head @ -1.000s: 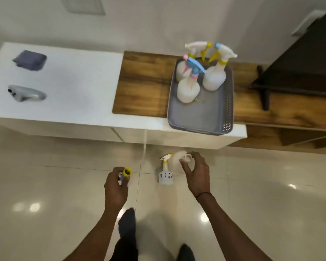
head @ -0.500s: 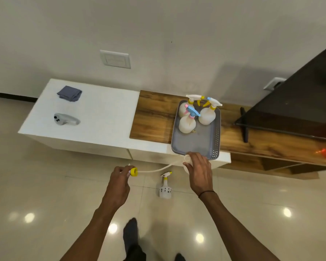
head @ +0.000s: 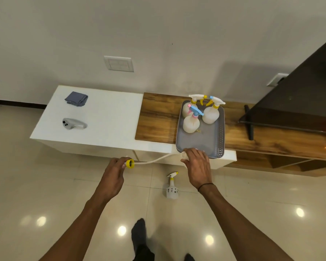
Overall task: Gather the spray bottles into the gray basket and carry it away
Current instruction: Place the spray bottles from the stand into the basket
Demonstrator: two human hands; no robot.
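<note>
Holding a bottle in two pieces at the bench edge

Pinching a yellow cap [head: 129, 163], the left hand [head: 114, 173] had its grip closed round the collar, whose open mouth faced the camera. A thin white tube [head: 152, 161] ran from that cap rightward, nearly level and sagging a little, to the right hand [head: 197, 164]. That hand's grip was curled over a pale bottle body [head: 183, 155], mostly hidden beneath the fingers, just at the near rim of the gray basket [head: 208, 142].

The basket lay on the bench [head: 105, 117] with its long axis running away from the person, its near end on the white front edge. Three spray bottles stood upright at its far end: a blue-triggered bottle [head: 191, 122] in front, a left rear bottle [head: 186, 109] with its nozzle pointing left, and a right rear bottle [head: 211, 113] with its nozzle pointing right.

On the floor [head: 45, 185], between the two forearms, a small dotted spray bottle [head: 172, 187] stood with its nozzle pointing right.

On the white part of the bench lay a folded gray cloth [head: 76, 98] and a gray controller [head: 73, 124].
</note>
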